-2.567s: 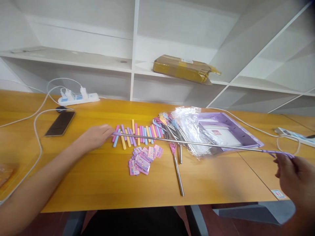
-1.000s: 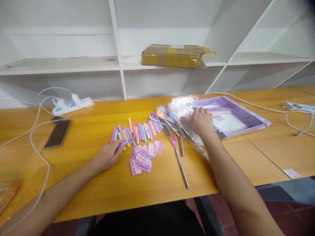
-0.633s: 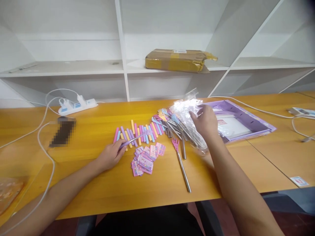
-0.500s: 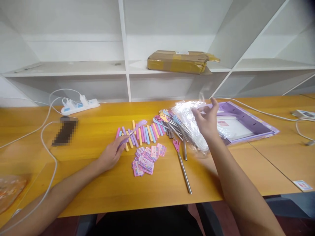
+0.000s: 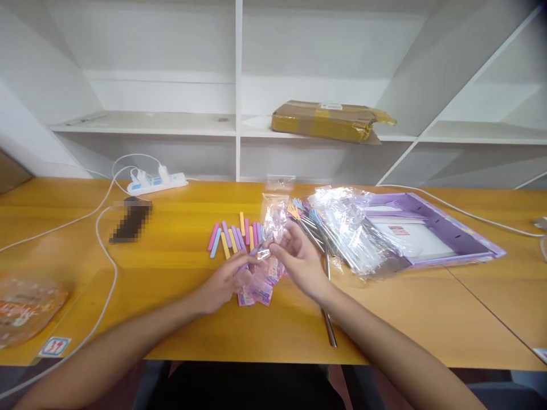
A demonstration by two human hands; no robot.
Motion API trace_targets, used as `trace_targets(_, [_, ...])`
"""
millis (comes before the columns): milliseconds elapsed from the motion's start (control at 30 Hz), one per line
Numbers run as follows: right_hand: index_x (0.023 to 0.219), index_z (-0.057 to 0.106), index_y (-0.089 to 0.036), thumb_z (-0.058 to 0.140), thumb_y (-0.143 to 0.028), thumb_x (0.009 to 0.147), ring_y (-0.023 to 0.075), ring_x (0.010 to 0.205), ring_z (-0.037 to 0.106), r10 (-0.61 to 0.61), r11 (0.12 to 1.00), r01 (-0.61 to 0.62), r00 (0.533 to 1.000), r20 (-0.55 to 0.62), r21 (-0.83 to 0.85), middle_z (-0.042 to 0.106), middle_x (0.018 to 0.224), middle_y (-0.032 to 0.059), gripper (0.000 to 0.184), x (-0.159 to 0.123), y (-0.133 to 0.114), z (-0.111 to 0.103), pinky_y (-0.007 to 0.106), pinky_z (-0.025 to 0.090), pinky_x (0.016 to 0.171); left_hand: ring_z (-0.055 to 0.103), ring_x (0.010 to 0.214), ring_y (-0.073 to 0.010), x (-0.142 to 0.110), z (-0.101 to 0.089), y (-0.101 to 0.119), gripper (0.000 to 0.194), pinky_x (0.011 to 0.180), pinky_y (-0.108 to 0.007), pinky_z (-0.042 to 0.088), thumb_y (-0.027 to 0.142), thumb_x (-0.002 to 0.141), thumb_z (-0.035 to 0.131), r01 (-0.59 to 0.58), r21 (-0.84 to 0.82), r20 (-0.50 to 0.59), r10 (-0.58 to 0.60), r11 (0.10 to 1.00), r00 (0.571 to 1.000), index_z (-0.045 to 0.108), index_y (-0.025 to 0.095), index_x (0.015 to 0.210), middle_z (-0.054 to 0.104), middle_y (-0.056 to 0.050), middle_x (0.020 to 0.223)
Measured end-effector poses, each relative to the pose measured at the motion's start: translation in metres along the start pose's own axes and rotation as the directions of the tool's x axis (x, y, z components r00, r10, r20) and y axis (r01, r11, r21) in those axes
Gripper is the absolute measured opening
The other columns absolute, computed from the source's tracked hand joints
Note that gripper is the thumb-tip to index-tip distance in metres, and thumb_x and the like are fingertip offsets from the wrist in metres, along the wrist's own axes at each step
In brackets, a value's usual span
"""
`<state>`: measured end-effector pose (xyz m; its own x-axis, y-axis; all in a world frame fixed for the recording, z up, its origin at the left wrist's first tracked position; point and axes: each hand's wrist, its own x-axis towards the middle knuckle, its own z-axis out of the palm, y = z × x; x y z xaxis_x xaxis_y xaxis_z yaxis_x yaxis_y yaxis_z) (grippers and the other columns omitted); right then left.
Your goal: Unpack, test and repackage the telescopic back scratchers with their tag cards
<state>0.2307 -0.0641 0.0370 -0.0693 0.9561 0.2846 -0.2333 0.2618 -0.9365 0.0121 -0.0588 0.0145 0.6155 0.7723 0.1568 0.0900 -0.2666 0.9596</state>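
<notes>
In front of me my left hand [image 5: 224,282] is closed on a purple back scratcher [image 5: 254,250], whose head is hidden by the bag and my fingers. My right hand [image 5: 304,263] pinches a clear plastic bag [image 5: 276,213] at its lower end, and the bag stands up between the hands. The scratcher's tip meets the bag; whether it is inside, I cannot tell. Beneath my hands lie pink and purple printed cards [image 5: 260,293], partly covered. Behind them are several coloured sticks [image 5: 226,245] in pink, blue, yellow and purple.
Metal-handled back scratchers [image 5: 314,228] with coloured hand-shaped heads lie by a pile of clear bags [image 5: 359,239]. A purple tray box [image 5: 470,259] stands at the right. A power strip [image 5: 158,183], a dark blurred-out object [image 5: 132,222] and a white cable [image 5: 114,273] are on the left.
My right hand has come left from the bag pile with a clear bag. My left hand has moved right and slightly down with the scratcher, so both hands meet over the cards.
</notes>
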Motion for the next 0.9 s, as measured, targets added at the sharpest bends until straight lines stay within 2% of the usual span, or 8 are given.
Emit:
trace_targets(167, [0.098, 0.053, -0.026, 0.082, -0.047, 0.089, 0.0143, 0.077, 0.058, 0.016, 1.000, -0.017, 0.997, -0.078, -0.012, 0.058, 0.085, -0.0023, 0.036, -0.005, 0.034, -0.004, 0.028, 0.053, 0.073, 0.055, 0.088, -0.0186, -0.004, 0.000, -0.015, 0.031, 0.087, -0.032, 0.046, 0.049, 0.103, 0.064, -0.003, 0.155, -0.091, 0.017, 0.988, 0.996, 0.074, 0.020, 0.095, 0.057, -0.002, 0.094])
trace_targets(267, [0.101, 0.060, -0.025, 0.065, -0.058, 0.099, 0.0174, 0.077, 0.063, 0.121, 0.989, -0.122, 0.993, 0.011, 0.083, 0.065, 0.088, 0.0015, 0.033, -0.007, 0.042, -0.011, 0.031, 0.054, 0.067, 0.057, 0.089, -0.0188, -0.005, -0.005, -0.019, 0.034, 0.087, -0.032, 0.046, 0.048, 0.103, 0.064, -0.001, 0.132, -0.091, 0.013, 0.991, 0.996, 0.071, 0.019, 0.086, 0.056, -0.002, 0.093])
trace_targets(400, [0.115, 0.066, -0.026, 0.080, -0.051, 0.089, 0.0205, 0.089, 0.069, 0.250, 0.966, -0.257, 0.947, 0.200, 0.009, 0.072, 0.101, 0.0029, 0.038, -0.011, 0.043, -0.010, 0.034, 0.057, 0.078, 0.059, 0.091, -0.0192, -0.005, -0.011, -0.020, 0.032, 0.088, -0.033, 0.049, 0.047, 0.100, 0.068, -0.039, 0.108, 0.010, 0.038, 0.993, 0.999, 0.071, 0.019, 0.086, 0.060, -0.004, 0.098])
trace_targets(500, [0.108, 0.072, -0.024, 0.084, -0.048, 0.088, 0.0222, 0.099, 0.069, 0.213, 0.977, -0.201, 0.935, 0.283, -0.071, 0.073, 0.106, 0.0043, 0.034, -0.014, 0.042, -0.005, 0.037, 0.057, 0.089, 0.063, 0.103, -0.0228, -0.006, -0.008, -0.021, 0.028, 0.096, -0.037, 0.051, 0.046, 0.098, 0.072, -0.074, 0.070, 0.065, 0.069, 0.995, 0.995, 0.074, 0.020, 0.087, 0.064, -0.008, 0.111])
trace_targets(633, [0.094, 0.073, -0.022, 0.077, -0.052, 0.094, 0.0212, 0.093, 0.066, 0.128, 0.988, -0.106, 0.969, 0.210, -0.110, 0.071, 0.100, 0.0047, 0.030, -0.012, 0.043, -0.003, 0.035, 0.055, 0.085, 0.063, 0.099, -0.0212, -0.008, 0.000, -0.024, 0.030, 0.091, -0.036, 0.053, 0.047, 0.096, 0.075, -0.048, 0.001, 0.055, 0.048, 0.999, 0.997, 0.076, 0.019, 0.085, 0.060, -0.008, 0.111])
trace_targets(767, [0.101, 0.068, -0.025, 0.065, -0.053, 0.102, 0.0187, 0.087, 0.063, 0.033, 0.999, -0.033, 0.997, -0.064, -0.005, 0.067, 0.097, 0.0028, 0.028, -0.004, 0.035, -0.013, 0.033, 0.054, 0.080, 0.060, 0.102, -0.0195, -0.006, -0.004, -0.026, 0.030, 0.095, -0.033, 0.049, 0.044, 0.098, 0.074, -0.102, -0.029, -0.215, 0.094, 0.994, 0.972, 0.071, 0.019, 0.081, 0.060, -0.006, 0.107])
trace_targets(833, [0.105, 0.066, -0.026, 0.061, -0.055, 0.104, 0.0170, 0.078, 0.059, 0.010, 0.999, -0.004, 0.989, -0.146, 0.042, 0.061, 0.090, 0.0014, 0.029, -0.001, 0.027, -0.021, 0.030, 0.052, 0.070, 0.056, 0.087, -0.0153, -0.002, -0.011, -0.027, 0.030, 0.085, -0.029, 0.048, 0.043, 0.101, 0.071, -0.115, -0.081, -0.405, 0.073, 0.990, 0.911, 0.067, 0.019, 0.082, 0.058, -0.002, 0.092])
trace_targets(900, [0.109, 0.066, -0.025, 0.058, -0.056, 0.105, 0.0141, 0.062, 0.050, 0.038, 0.999, -0.039, 0.993, -0.109, -0.008, 0.052, 0.079, -0.0017, 0.032, 0.001, 0.019, -0.029, 0.028, 0.043, 0.057, 0.050, 0.073, -0.0127, 0.002, -0.019, -0.028, 0.032, 0.073, -0.026, 0.045, 0.044, 0.101, 0.071, -0.124, -0.163, -0.532, 0.019, 0.979, 0.846, 0.064, 0.020, 0.082, 0.054, 0.002, 0.079])
